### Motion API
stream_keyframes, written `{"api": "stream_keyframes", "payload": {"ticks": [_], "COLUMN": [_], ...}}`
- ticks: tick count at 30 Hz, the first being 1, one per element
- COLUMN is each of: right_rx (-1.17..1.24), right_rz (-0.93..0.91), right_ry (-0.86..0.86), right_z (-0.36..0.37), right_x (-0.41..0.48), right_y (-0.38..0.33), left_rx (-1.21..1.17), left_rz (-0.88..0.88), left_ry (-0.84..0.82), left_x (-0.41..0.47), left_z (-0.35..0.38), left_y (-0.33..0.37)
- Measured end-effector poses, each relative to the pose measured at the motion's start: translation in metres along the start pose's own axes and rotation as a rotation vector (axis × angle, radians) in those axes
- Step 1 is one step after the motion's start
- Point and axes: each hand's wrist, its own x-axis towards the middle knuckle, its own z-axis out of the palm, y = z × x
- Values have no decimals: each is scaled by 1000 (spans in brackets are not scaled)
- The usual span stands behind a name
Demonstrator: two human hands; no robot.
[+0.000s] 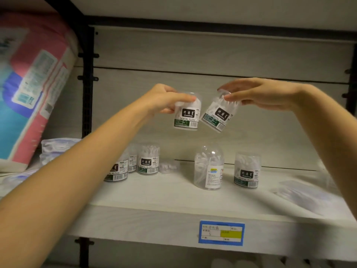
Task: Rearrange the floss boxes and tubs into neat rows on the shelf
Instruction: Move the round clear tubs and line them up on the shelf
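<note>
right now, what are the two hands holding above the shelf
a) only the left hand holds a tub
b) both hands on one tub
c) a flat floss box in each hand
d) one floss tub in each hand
d: the left hand grips an upright tub by its top, the right hand pinches a tilted tub, both clear above the shelf.

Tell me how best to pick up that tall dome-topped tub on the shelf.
Grip the dome-topped tub round its straight side wall, coming from the front. It stands upright with free space either side, and its rounded top would probably slip from a top-down grip.
</note>
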Motion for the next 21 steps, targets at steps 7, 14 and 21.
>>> {"api": "stream_keyframes", "payload": {"ticks": [7,14,21], "right_rx": [-95,-95,-76], "right_rz": [-102,-182,-310], "right_ry": [-115,-209,-58], "right_z": [20,46,58], "right_x": [-44,-73,-71], "right_y": [-27,-31,-59], "left_rx": [-80,-40,71], "left_rz": [-27,-35,35], "left_ry": [-103,-167,-17], "left_x": [-64,-112,-127], "left_z": [-2,-5,-36], "left_y": [-3,-9,10]}}
